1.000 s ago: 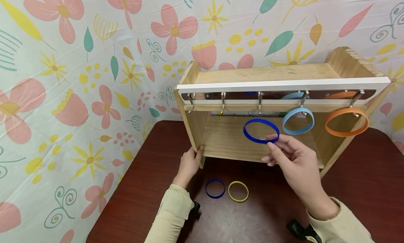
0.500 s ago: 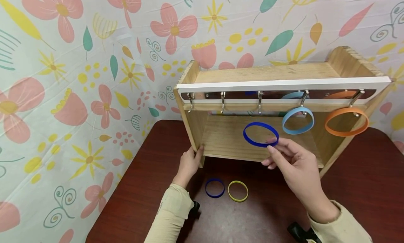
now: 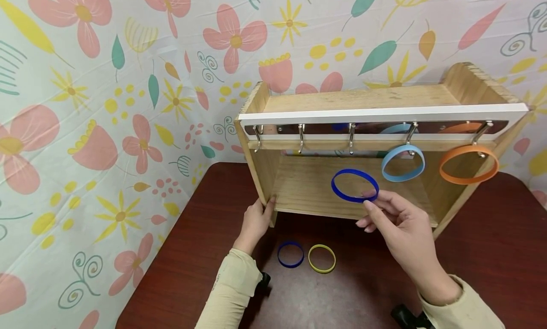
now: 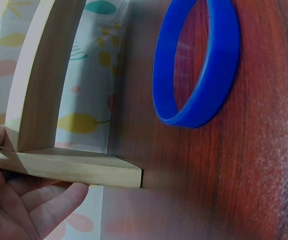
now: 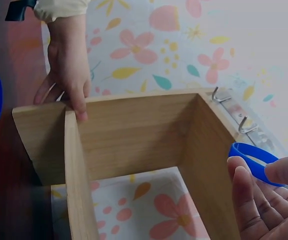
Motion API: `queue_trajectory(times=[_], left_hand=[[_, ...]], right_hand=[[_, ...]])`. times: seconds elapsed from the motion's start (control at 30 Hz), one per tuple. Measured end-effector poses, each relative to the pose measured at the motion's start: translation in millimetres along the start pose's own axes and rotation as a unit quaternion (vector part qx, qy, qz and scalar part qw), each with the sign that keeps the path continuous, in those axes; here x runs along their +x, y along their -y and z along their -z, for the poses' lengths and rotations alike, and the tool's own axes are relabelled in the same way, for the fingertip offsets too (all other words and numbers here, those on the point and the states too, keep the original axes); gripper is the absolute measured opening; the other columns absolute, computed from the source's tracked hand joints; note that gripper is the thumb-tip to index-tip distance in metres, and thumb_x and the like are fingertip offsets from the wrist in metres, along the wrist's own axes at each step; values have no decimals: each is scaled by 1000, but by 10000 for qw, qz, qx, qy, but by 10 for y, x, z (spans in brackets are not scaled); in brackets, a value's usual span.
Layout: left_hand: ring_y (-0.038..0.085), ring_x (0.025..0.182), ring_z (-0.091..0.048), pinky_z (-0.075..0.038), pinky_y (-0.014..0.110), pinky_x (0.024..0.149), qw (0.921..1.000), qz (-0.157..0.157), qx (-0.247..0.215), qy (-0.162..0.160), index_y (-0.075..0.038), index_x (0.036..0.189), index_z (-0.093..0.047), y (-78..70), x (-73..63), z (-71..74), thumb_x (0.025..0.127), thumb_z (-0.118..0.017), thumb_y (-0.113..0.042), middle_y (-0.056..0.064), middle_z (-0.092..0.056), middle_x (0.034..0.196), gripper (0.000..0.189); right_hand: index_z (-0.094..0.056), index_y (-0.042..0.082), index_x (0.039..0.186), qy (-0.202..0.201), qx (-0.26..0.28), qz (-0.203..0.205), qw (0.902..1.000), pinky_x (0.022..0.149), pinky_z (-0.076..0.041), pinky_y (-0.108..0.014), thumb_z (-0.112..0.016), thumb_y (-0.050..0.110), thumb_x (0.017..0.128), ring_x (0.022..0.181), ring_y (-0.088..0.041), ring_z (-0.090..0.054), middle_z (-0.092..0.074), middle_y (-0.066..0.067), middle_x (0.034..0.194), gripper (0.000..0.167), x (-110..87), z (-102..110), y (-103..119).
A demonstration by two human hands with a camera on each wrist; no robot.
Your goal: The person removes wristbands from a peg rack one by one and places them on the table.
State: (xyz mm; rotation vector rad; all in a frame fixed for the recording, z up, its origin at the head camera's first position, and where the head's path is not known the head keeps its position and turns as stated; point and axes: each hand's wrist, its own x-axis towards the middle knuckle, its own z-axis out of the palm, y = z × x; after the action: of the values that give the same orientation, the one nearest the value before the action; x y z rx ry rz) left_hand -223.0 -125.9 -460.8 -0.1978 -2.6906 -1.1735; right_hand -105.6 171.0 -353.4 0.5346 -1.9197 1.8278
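My right hand pinches a blue silicone wristband by its near right edge, below the middle hook of a hook rail and apart from it. In the right wrist view the thumb and fingers hold this same band. My left hand grips the lower left side of a wooden shelf; in the left wrist view its thumb and fingers lie around the board. A light blue wristband and an orange wristband hang on the two rightmost hooks.
A second blue wristband and a yellow wristband lie on the dark red table before the shelf. A flower-patterned cloth hangs behind. Two hooks left of the middle one carry nothing.
My right hand has lowered slightly, and the blue wristband in it has come down a little from the hook rail. The left hand has stayed on the shelf.
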Motion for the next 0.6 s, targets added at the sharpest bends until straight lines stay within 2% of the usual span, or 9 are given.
queue_trajectory(times=[0.27,0.6], left_hand=[[13,57,-61,-50,29,52,10000,52,-66,24,-6,118,-63,-5,-3,-1,103,-46,-43,9,-69,79,42],[12,54,-59,-50,34,57,9999,47,71,-60,-8,114,-65,-6,-4,5,103,-48,-42,6,-67,74,39]], right_hand=[[-62,-8,114,7,-26,-29,10000,57,-53,-23,-57,-10,93,64,-17,-68,-73,-2,98,21,-25,20,-22],[-62,-8,114,-26,-225,-118,9997,56,-53,-23,-58,-8,94,64,-16,-68,-73,-2,99,21,-57,33,-56]])
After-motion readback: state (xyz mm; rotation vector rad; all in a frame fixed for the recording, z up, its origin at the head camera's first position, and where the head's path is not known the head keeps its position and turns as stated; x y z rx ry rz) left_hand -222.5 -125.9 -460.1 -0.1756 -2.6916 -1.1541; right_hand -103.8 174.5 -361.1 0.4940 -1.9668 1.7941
